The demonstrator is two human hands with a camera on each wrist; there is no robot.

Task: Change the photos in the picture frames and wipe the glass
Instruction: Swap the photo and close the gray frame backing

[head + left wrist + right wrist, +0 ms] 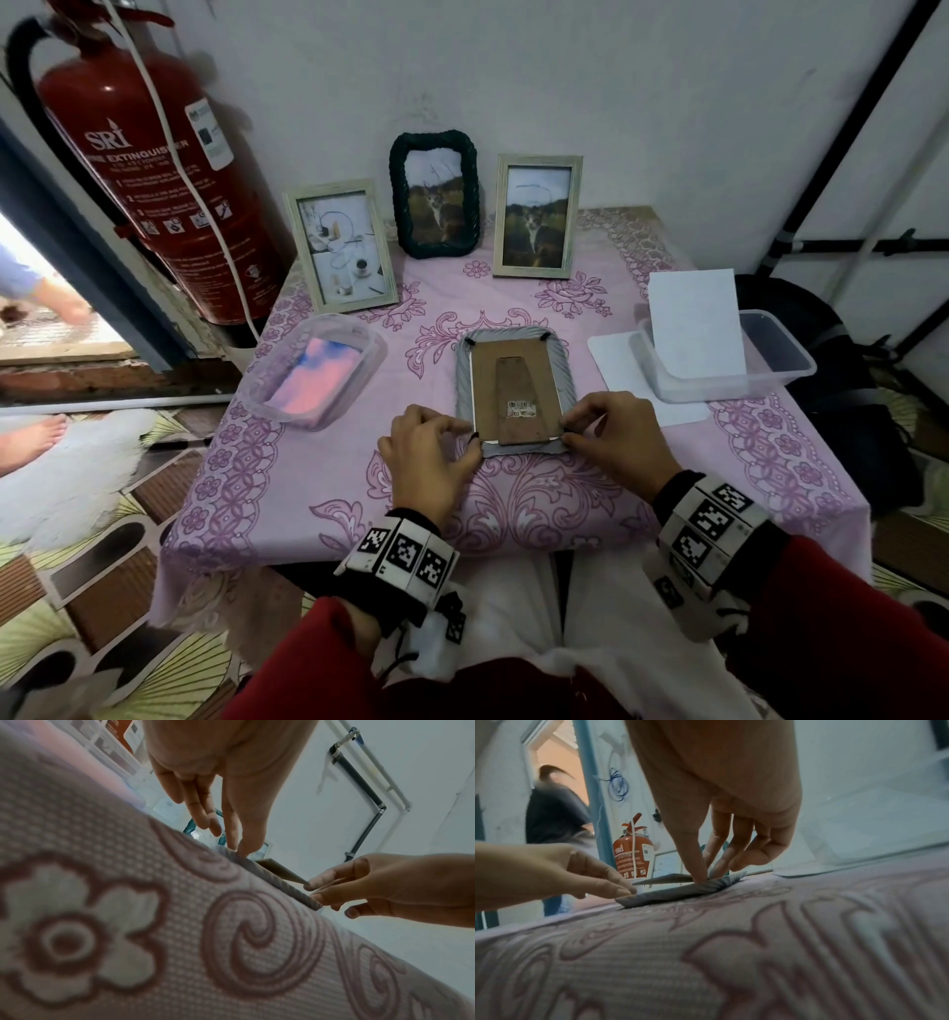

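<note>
A grey rope-edged picture frame [464, 370] lies face down in the middle of the table, its brown backing board [513, 390] upward. My left hand [472, 437] rests its fingertips on the frame's near left corner, beside a turned black tab. My right hand [565, 434] pinches the board's near right corner. The left wrist view shows the board [277, 870] raised slightly off the frame [277, 882], with the left thumb [244, 845] on the rim. In the right wrist view my right hand [703, 876] meets the frame [675, 892] under the lifted board [664, 879].
Three frames stand at the back: pale [339, 246], dark green [434, 200], pale [536, 216]. A clear tub [257, 380] with a pink cloth [313, 380] sits left. Another tub [785, 354] holding white sheets [696, 324] sits right. A red fire extinguisher [154, 169] stands at the far left.
</note>
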